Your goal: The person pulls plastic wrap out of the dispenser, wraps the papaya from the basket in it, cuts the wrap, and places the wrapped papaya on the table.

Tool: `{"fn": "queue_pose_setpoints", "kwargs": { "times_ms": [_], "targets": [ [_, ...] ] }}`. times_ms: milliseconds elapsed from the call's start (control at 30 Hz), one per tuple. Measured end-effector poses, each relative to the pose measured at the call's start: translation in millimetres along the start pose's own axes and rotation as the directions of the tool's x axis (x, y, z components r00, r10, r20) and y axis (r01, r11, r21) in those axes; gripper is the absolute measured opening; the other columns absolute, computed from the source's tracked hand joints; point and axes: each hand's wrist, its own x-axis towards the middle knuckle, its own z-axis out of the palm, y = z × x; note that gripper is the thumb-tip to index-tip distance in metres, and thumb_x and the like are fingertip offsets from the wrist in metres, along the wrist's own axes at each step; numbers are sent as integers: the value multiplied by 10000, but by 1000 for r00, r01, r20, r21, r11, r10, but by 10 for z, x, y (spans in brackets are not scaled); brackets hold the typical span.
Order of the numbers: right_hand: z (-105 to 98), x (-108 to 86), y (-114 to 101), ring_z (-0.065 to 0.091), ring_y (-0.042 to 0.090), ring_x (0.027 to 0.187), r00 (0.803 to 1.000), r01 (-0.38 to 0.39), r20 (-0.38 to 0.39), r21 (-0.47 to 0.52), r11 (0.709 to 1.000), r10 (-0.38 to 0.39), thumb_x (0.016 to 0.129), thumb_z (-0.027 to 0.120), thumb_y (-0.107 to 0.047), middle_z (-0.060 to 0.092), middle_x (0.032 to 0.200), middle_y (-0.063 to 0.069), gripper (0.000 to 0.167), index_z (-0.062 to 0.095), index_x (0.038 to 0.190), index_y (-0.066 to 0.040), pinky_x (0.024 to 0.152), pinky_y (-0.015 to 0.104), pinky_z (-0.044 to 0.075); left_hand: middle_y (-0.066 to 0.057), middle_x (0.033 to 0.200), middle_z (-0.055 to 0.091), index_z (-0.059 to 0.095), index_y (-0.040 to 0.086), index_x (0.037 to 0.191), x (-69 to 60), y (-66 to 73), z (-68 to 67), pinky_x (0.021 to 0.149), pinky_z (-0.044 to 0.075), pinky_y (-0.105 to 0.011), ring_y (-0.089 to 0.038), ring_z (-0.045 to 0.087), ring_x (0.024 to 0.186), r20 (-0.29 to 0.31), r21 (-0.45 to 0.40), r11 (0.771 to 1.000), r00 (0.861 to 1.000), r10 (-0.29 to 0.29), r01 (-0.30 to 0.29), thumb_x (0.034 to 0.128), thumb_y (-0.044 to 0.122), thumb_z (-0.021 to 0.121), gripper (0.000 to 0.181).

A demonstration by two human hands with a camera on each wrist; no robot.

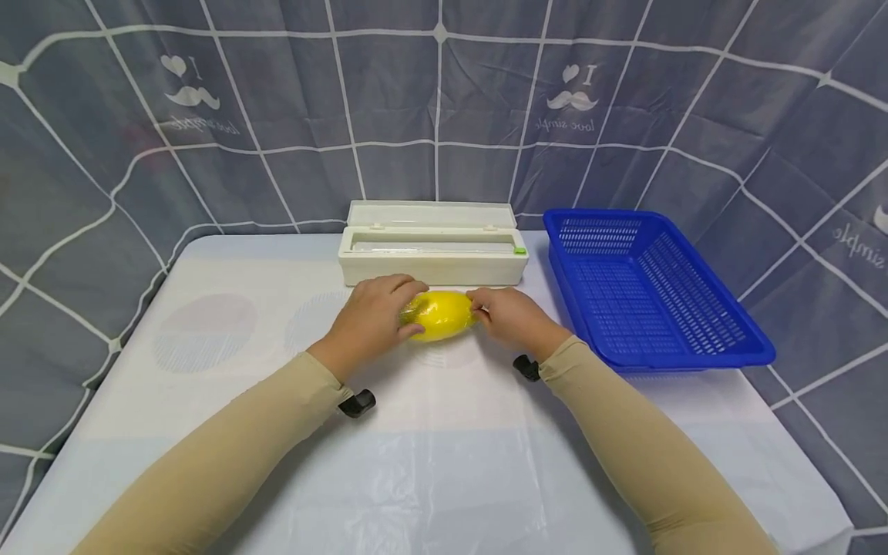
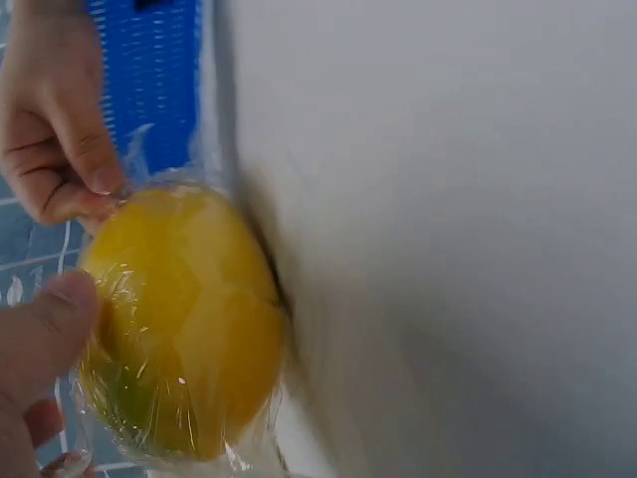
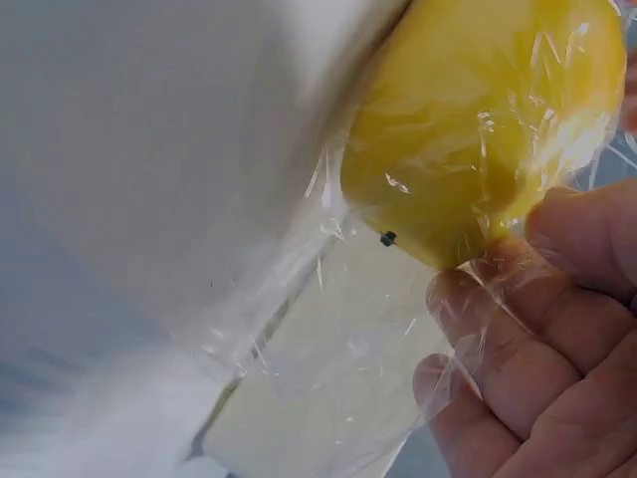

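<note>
A yellow fruit that looks like a mango [image 1: 444, 314], greenish at one end, is wrapped in clear cling film. It is close to the table in front of the white box. My left hand [image 1: 378, 314] holds its left end, with the thumb on the near side and the fingers over the far side. At the right end, my right hand [image 1: 512, 316] pinches the cling film [image 3: 468, 339] between thumb and fingers. Film hangs loose past the fruit in the right wrist view. The left wrist view shows film stretched smooth over the mango [image 2: 189, 319].
Behind the hands stands a white cling film dispenser [image 1: 433, 270], lid raised, with a green slider [image 1: 519, 250] at its right end. A blue perforated basket [image 1: 590, 324] stands to the right. Patterned white cloth [image 1: 444, 478] covers the table; a grey checked curtain [image 1: 388, 100] hangs behind.
</note>
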Motion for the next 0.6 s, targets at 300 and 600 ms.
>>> {"fn": "queue_pose_setpoints", "kwargs": {
  "times_ms": [300, 600],
  "targets": [
    [-64, -69, 27, 708, 266, 1187, 997, -30, 73, 102, 994, 22, 1063, 623, -214, 697, 1410, 72, 325, 720, 1330, -57, 1021, 421, 561, -18, 1222, 774, 837, 148, 1044, -14, -51, -16, 1012, 556, -484, -216, 737, 1142, 93, -24, 1000, 995, 17, -15, 909, 228, 839, 157],
    [-47, -115, 90, 597, 201, 781, 980, -194, 24, 311, 930, 197, 1053, 641, -300, 795, 1165, 117, 317, 786, 1235, -85, 638, 287, 424, -16, 1226, 781, 830, 130, 979, -38, -93, 48, 1032, 532, -491, -228, 727, 1163, 74, -47, 998, 997, -29, 33, 913, 221, 836, 113]
  ]
}}
